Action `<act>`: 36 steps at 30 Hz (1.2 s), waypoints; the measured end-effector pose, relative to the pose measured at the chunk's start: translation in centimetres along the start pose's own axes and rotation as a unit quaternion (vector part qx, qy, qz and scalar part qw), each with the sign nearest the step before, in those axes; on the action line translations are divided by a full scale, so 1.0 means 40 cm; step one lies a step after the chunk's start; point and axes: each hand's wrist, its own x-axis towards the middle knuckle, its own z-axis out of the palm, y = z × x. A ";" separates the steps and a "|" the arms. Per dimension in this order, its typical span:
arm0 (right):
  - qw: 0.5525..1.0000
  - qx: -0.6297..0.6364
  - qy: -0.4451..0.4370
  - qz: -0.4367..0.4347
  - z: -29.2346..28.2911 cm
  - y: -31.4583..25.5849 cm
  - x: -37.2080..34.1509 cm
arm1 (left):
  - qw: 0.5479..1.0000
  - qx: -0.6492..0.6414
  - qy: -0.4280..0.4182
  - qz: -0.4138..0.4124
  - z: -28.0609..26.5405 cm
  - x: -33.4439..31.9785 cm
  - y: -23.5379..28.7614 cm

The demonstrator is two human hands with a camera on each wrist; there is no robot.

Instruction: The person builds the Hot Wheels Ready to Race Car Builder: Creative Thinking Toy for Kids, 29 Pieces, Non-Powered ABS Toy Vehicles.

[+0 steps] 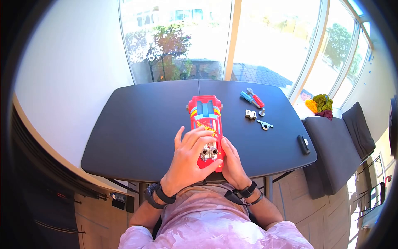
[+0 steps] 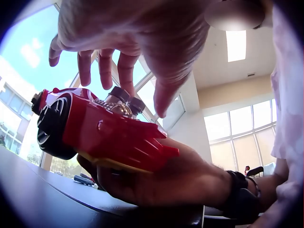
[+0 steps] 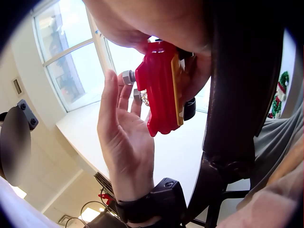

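Toy car point(image 1: 206, 120) is held over the near part of the counter point(image 1: 132, 128) by the right grip point(image 1: 234, 164), whose fingers are curled beneath it, while the left grip point(image 1: 190, 150) is spread just above. A yellow lower edge point(image 2: 114, 164), hidden from the head view, is shown by both wrist views.

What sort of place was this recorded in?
Probably a lounge or common room, though it could be an office space: tall windows look onto paving, a padded grey seat stands beside the table.
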 end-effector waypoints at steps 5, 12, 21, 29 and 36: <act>1.000 -0.011 0.005 -0.007 0.005 -0.004 -0.003 | 0.998 0.041 -0.031 0.043 0.017 -0.016 -0.051; 1.000 -0.007 -0.004 -0.006 0.005 -0.005 -0.004 | 0.999 0.027 -0.014 -0.022 0.025 -0.021 -0.052; 1.000 -0.017 0.006 0.000 0.005 -0.009 -0.005 | 0.999 0.024 -0.025 -0.007 0.026 -0.019 -0.056; 1.000 -0.021 0.000 -0.004 0.004 -0.008 -0.004 | 1.000 0.002 -0.009 0.003 0.029 -0.017 -0.053; 1.000 -0.018 0.003 -0.004 0.006 -0.008 -0.004 | 1.000 -0.003 -0.006 -0.015 0.026 -0.016 -0.037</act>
